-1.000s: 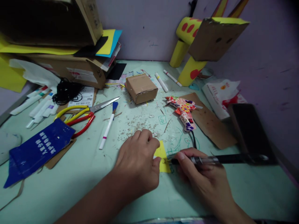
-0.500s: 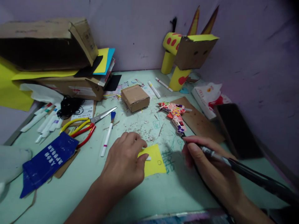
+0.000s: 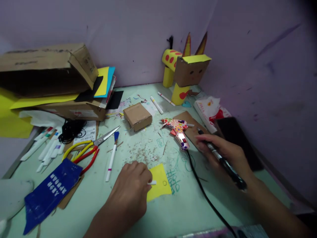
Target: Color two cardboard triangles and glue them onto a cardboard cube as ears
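Observation:
My left hand [image 3: 131, 190] is closed on a short white stick [image 3: 152, 182], whose end pokes out past the fingertips. Under it lies a small yellow paper [image 3: 160, 189] with a little circle drawn near its right side. A black pen [image 3: 221, 160] is in my right hand [image 3: 229, 153], raised off the table over a flat cardboard piece [image 3: 189, 120]. Close to its tip rests a flower-patterned glue gun [image 3: 179, 132], its black cord [image 3: 201, 190] running toward the front edge.
A small cardboard box [image 3: 138, 117] sits mid-table. Left are yellow-and-red scissors [image 3: 91, 145], a blue packet [image 3: 53, 193], white markers [image 3: 51, 148] and a big open box [image 3: 49, 62]. A spotted cardboard animal [image 3: 189, 71], a tissue pack [image 3: 208, 110] and a dark phone [image 3: 237, 138] stand right.
My right hand has drawn the pen away from the glue gun's cord end, up and rightward. The left hand still holds the white stick. The whole view has shifted.

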`<state>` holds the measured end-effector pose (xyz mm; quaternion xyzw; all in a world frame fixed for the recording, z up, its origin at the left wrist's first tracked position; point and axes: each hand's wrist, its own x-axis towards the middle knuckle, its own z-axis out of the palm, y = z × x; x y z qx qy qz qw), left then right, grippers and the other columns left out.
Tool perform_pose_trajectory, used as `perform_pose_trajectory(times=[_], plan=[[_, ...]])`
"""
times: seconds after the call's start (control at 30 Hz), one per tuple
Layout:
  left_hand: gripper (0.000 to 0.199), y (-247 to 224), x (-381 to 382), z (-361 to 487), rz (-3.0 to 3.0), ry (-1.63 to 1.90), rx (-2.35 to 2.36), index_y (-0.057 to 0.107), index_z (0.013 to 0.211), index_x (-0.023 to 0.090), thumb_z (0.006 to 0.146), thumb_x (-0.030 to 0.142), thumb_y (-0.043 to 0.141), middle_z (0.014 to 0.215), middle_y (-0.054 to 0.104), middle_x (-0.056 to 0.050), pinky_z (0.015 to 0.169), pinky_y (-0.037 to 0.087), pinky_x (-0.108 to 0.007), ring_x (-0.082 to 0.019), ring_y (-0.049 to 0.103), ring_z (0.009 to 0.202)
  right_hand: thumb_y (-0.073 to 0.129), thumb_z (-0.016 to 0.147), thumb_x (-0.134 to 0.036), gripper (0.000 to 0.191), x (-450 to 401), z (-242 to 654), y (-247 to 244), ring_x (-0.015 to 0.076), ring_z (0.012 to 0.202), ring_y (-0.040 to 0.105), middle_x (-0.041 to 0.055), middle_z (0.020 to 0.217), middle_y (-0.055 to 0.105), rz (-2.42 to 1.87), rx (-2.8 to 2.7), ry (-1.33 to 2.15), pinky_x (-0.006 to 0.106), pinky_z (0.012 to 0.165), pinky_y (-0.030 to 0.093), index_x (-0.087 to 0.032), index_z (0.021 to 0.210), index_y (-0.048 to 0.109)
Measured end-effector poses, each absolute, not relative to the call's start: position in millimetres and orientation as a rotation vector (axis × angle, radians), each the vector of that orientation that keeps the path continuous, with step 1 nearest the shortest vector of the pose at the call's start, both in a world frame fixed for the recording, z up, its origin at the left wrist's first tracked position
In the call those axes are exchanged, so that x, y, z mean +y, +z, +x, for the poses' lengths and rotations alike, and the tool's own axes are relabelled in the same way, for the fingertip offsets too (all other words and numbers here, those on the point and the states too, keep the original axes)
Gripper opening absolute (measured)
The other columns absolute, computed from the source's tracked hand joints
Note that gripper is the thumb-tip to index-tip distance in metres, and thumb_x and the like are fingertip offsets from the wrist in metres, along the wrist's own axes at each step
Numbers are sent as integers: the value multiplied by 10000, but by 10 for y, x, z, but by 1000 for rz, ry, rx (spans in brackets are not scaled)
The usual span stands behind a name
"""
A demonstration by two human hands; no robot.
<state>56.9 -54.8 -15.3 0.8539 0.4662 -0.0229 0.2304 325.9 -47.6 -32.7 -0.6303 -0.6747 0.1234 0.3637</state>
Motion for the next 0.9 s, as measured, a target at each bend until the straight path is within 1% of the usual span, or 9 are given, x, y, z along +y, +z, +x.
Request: perform_pose_trajectory(times=[0.1,0.17,0.27,0.43,0.53,0.63,0.7,0.77,0.9], plan=[[194,-183,-498,579,2399,-64,1308,586,826,191,793,78,432,896,567,-58,742,348,-412,-242,469,860,446,823,-68,413,-346,3328,-260,277,1014,613,63,1120,658,-1664,-2028,289,388,824,486,-248,1164,594],[201,-205,-461,564,2435,-53,1284,583,790,192,818,94,409,866,574,-59,729,352,-409,-240,480,834,422,770,-10,513,-254,3350,-233,299,1021,597,92,1116,658,-1731,-2224,223,412,794,495,-219,1213,576],[211,-234,-377,473,2450,103,1420,576,842,190,868,147,372,849,592,-69,710,367,-402,-239,497,806,406,746,24,531,-153,3347,-257,302,980,590,116,1045,678,-1759,-2400,83,422,790,486,-183,1196,598],[211,-313,-228,289,2405,201,1831,576,956,162,882,211,384,943,611,-117,743,402,-426,-282,515,897,432,784,-36,500,-144,3353,-408,353,1032,548,142,1106,663,-1772,-2469,-115,479,783,446,-190,1236,581],[254,-349,-262,316,2417,359,1763,560,1067,150,870,198,408,1051,589,-129,801,420,-423,-275,509,982,436,746,-25,571,-191,3378,-461,366,1061,543,146,1187,630,-1772,-2476,-130,503,792,432,-197,1279,551],[208,-332,-365,423,2401,410,1559,586,1015,179,827,218,507,1008,602,-95,823,421,-420,-251,519,950,437,689,-4,643,-259,3370,-401,375,1019,573,149,1212,617,-1795,-2429,-86,528,777,437,-190,1297,532],[230,-304,-422,494,2386,269,1483,600,1001,191,774,196,565,1007,602,-86,822,410,-445,-265,509,943,429,695,-5,612,-317,3322,-298,372,1008,582,168,1185,627,-1786,-2309,-22,536,791,448,-146,1282,533],[294,-276,-444,541,2349,124,1488,595,1039,190,748,151,564,1015,596,-88,830,393,-465,-276,496,951,429,770,-43,505,-378,3232,-184,336,1037,582,169,1166,632,-1697,-2130,101,497,844,465,-130,1256,535],[258,-233,-408,571,2205,14,1506,586,1004,173,761,119,521,985,588,-85,841,381,-454,-261,479,943,496,860,-193,342,-438,2970,-74,239,942,638,103,1126,657,-1547,-1862,507,384,808,520,-202,1197,556]])
